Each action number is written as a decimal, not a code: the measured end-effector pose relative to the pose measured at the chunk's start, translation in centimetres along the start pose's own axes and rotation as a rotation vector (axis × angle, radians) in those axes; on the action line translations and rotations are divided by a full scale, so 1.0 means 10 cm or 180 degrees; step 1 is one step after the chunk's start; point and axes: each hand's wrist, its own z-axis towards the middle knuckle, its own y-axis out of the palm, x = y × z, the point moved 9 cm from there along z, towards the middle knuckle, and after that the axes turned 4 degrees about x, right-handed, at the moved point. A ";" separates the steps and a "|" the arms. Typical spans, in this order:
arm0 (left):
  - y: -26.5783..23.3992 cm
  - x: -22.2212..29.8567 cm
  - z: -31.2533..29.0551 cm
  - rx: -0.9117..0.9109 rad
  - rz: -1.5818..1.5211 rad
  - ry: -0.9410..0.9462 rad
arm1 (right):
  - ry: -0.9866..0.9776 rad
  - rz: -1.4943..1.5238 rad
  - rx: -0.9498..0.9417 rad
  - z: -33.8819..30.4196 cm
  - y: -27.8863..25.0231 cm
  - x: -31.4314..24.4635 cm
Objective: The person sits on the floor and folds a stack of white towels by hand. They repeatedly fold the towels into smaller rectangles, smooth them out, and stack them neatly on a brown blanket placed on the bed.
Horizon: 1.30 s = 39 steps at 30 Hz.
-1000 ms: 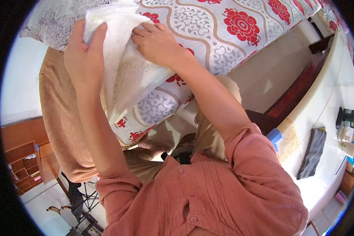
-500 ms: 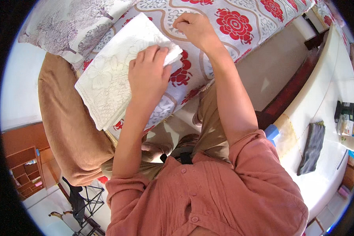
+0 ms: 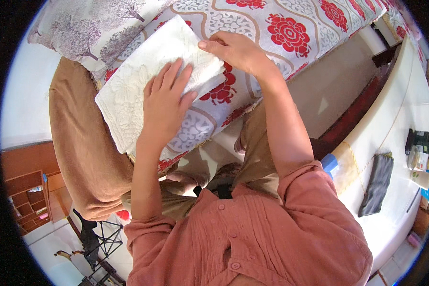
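Note:
A folded white towel (image 3: 128,95) with a raised pattern lies on the patterned sofa cover (image 3: 267,57), its right end bunched in layers. My left hand (image 3: 164,102) rests open on the towel's lower right part, fingers a little apart and stretched toward the far side. At the towel's upper right edge is my right hand (image 3: 240,52), its thumb over the edge and its fingers bent close to the thumb. It appears to pinch the edge there; the fingertips are partly hidden.
A cushion with a tree print (image 3: 90,33) leans at the far left, above a brown-covered armrest (image 3: 81,143). To the right stands a white table (image 3: 391,128) with a dark grey cloth-like object (image 3: 376,186) and a blue object (image 3: 329,163). A black folding frame (image 3: 105,243) stands at lower left.
My right hand has come down from over the sofa cover to the towel's edge. My left hand has slid left and nearer, off the bunched end, and its fingers have straightened.

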 end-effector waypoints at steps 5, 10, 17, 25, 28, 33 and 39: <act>-0.24 -0.84 -0.11 0.0362 -0.0309 -0.0612 | -0.0652 0.0502 0.0593 0.13 0.06 -0.18; 0.14 -1.41 -0.40 0.0211 0.0755 -0.1080 | -0.1025 -0.0479 -0.0090 0.25 0.71 -0.30; -0.05 -1.42 -0.41 0.0424 0.0262 -0.0985 | -0.0757 -0.0301 -0.0037 0.21 0.60 -0.32; -0.18 -0.60 -0.70 0.0311 0.0199 -0.0646 | -0.1038 -0.0144 0.0856 -0.02 0.19 -0.49; -0.35 -0.66 -0.73 0.0545 -0.0177 -0.0563 | -0.1543 -0.0084 0.0552 -0.21 0.14 -0.75; -0.52 -0.59 -0.85 0.0613 -0.0318 -0.0392 | -0.1956 -0.0581 -0.0176 -0.47 0.31 -0.83; -0.57 -0.72 -0.97 0.0591 0.0014 -0.0563 | -0.2310 -0.0425 -0.0101 -0.48 0.25 -0.83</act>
